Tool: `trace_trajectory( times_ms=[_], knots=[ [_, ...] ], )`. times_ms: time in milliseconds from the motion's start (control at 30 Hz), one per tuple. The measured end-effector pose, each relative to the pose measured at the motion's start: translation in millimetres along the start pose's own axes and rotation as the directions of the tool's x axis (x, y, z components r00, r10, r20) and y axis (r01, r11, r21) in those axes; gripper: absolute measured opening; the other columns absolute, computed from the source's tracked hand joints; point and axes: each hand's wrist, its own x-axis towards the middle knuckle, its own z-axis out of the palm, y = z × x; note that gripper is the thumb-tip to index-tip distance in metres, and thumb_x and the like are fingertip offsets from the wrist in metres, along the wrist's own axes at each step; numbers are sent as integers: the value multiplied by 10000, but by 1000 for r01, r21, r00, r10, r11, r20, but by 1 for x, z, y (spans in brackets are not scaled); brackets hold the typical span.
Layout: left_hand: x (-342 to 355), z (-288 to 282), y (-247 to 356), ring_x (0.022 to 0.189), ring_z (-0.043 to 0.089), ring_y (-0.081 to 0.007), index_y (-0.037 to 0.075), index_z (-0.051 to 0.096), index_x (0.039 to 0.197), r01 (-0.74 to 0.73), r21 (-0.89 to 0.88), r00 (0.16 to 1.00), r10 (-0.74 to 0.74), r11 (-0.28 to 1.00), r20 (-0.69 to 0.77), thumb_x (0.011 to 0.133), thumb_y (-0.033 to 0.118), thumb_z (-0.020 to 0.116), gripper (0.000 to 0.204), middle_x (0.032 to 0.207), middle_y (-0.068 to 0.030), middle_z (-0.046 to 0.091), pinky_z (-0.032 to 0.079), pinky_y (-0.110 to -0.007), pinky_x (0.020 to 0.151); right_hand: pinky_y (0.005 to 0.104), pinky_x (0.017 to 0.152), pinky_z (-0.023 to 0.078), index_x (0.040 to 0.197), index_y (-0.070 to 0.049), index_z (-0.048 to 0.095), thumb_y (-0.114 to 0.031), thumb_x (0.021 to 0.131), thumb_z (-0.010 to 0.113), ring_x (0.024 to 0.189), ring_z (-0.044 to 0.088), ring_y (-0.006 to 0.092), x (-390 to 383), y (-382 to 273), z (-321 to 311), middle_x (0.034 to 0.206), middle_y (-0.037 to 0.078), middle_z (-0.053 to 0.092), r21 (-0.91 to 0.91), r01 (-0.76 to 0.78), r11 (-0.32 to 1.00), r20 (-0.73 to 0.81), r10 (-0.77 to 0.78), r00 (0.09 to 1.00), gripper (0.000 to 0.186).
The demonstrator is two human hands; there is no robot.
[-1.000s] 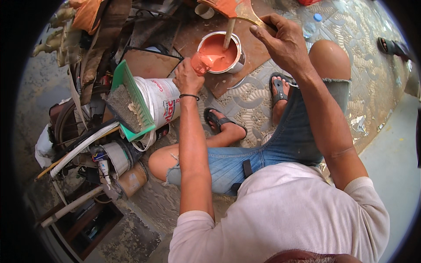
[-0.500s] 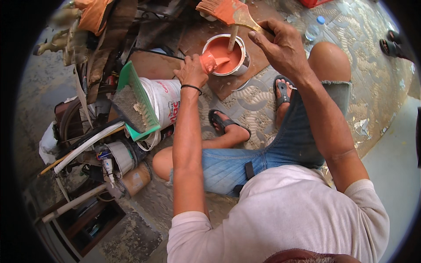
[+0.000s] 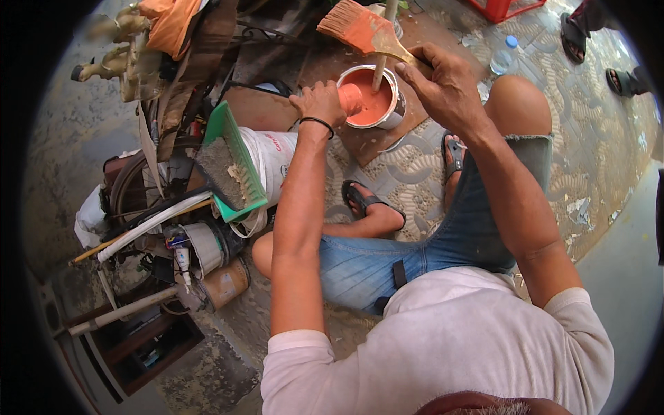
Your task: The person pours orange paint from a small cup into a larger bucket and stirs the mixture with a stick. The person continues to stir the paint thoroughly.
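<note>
My left hand (image 3: 320,105) grips a small orange-coated cup (image 3: 351,99), tipped on its side with its mouth over a white-rimmed paint bucket (image 3: 397,113). Orange paint (image 3: 377,111) lies inside the bucket, and a wooden stick (image 3: 380,72) leans up out of it. Pinched by the handle in my right hand (image 3: 443,86) is a wide paintbrush (image 3: 370,34). Its bristles are stained orange and point up and left, above the bucket's far side. My left fingers are partly hidden behind the cup and the back of my hand.
Under the bucket lies a brown board (image 3: 415,128). To the left, a green dustpan (image 3: 247,159) leans on a white pail (image 3: 277,155), beside piled clutter. A water bottle (image 3: 503,57) and a red crate (image 3: 508,8) are at the far right, near another person's sandalled feet (image 3: 574,34).
The cup has shifted slightly further over the bucket, and the stream of paint from its mouth no longer shows clearly. My right hand still holds the brush. Another person's second foot has come into view.
</note>
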Motion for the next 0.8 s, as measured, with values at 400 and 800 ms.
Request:
trace_trajectory(
  times_ms=[400, 800],
  knots=[
    [4, -16, 3, 1195, 703, -365, 131, 802, 1128, 20, -54, 999, -18, 998, 48, 815, 309, 816, 361, 1217, -120, 770, 461, -645, 987, 347, 743, 549, 1165, 54, 733, -272, 982, 761, 798, 699, 199, 0, -5, -4, 916, 178, 755, -67, -45, 997, 12, 46, 999, 374],
    [4, -25, 11, 1230, 692, -351, 143, 798, 1166, 6, -47, 996, -1, 999, 91, 809, 274, 805, 381, 1219, -120, 779, 473, -633, 981, 355, 734, 559, 1154, 44, 746, -314, 975, 777, 800, 715, 205, 1, 2, -5, 937, 183, 769, -78, -2, 997, -12, 1, 1000, 402]
  ],
)
